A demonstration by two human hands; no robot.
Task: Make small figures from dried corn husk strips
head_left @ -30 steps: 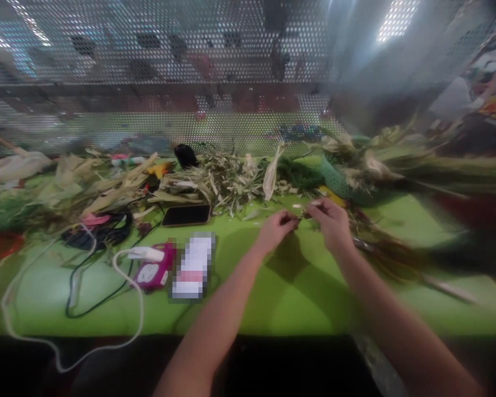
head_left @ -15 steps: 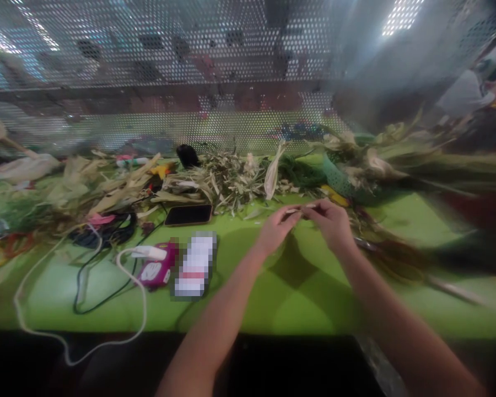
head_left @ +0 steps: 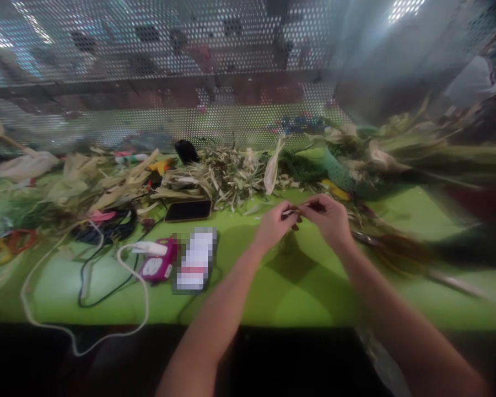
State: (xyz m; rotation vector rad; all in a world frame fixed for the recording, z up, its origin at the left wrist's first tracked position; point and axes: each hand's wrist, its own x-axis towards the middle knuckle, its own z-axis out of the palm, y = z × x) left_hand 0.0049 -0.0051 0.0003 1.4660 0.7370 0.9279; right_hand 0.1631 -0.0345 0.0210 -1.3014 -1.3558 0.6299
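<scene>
Over the green table (head_left: 248, 303), my left hand (head_left: 273, 225) and my right hand (head_left: 329, 219) meet fingertip to fingertip. Both are closed in a pinch. A small pale strip (head_left: 290, 212), in colour like the dried husk nearby, shows at the left fingers; most of it is hidden. The right fingertips pinch at its right end. Just beyond the hands, a dried corn husk (head_left: 274, 168) leans upright against a heap of husk shreds (head_left: 233, 179).
Left of my arms lie a pixelated phone (head_left: 196, 259), a purple power bank (head_left: 161, 262) with a white cable (head_left: 146, 300), and a dark phone (head_left: 188, 210). A green basket (head_left: 339, 168) with husks stands back right, below a perforated metal screen (head_left: 169, 55). A person (head_left: 471, 82) is far right.
My hands stay together at nearly the same spot, with the fingers shifted slightly around the strip. The whole view has tilted a little, so the table sits slightly higher.
</scene>
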